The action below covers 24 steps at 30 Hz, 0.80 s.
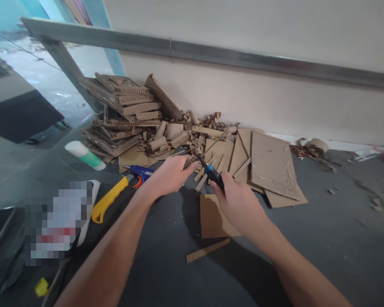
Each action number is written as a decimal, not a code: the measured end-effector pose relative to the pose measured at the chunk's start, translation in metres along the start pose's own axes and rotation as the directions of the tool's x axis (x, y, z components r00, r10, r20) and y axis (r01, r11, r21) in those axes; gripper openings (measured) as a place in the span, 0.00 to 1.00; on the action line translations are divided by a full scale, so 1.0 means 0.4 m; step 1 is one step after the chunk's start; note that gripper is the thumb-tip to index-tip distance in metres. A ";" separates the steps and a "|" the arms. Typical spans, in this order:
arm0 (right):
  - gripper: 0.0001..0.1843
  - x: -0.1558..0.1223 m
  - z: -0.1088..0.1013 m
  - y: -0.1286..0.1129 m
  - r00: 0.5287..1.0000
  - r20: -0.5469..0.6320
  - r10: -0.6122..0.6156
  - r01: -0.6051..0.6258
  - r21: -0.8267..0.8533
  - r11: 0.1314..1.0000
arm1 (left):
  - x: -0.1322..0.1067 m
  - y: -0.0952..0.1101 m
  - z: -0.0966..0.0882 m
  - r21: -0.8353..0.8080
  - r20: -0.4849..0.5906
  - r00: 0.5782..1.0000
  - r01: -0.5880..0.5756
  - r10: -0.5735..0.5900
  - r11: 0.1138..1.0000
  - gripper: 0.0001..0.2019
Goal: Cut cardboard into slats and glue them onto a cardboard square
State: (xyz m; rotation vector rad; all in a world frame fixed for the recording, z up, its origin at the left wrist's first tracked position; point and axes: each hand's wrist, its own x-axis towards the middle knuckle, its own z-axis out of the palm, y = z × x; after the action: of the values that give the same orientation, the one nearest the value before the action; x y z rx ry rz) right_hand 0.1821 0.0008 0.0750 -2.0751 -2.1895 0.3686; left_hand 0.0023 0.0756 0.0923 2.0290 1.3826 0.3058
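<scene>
My left hand (171, 175) is closed in a pinch on small corrugated cardboard strips (190, 161), bunched between thumb and fingers. In my right hand (240, 204) is a slim black-handled tool with a blue collar (213, 174). Its dark tip points up and left, close to the strips; whether it touches them I cannot tell. Below my right hand, partly covered by it, lies a square cardboard piece (214, 217). A narrow cardboard strip (208, 250) rests in front of that square. Behind both hands are loose cut strips (213, 166).
Stacked corrugated frames (134, 100) stand at the back left, beside a heap of scraps (176, 136). A ridged cardboard sheet (272, 164) lies right. On the left are a blue glue gun (142, 172), yellow cutter (110, 198), white-green tube (85, 155) and a pixelated object (62, 219).
</scene>
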 end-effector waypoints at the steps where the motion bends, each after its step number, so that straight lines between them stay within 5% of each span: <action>1: 0.12 0.001 0.000 0.000 1.000 0.002 0.000 0.000 -0.004 1.000 | 0.000 0.001 0.000 0.000 -0.002 1.000 -0.001 0.001 1.000 0.19; 17: 0.12 0.009 0.006 -0.012 0.999 0.037 0.028 -0.025 -0.082 0.996 | 0.003 0.000 0.012 0.033 0.029 0.999 -0.047 0.046 0.998 0.21; 24: 0.12 0.005 0.016 -0.018 1.000 0.024 0.012 -0.010 -0.057 0.998 | -0.002 -0.002 -0.003 -0.073 0.001 1.000 -0.009 0.009 0.997 0.17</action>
State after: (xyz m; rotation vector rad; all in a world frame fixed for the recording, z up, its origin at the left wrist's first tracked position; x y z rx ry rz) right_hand 0.1735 0.0020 0.0705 -2.1232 -2.2286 0.3376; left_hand 0.0006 0.0756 0.0926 1.9755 1.3423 0.3534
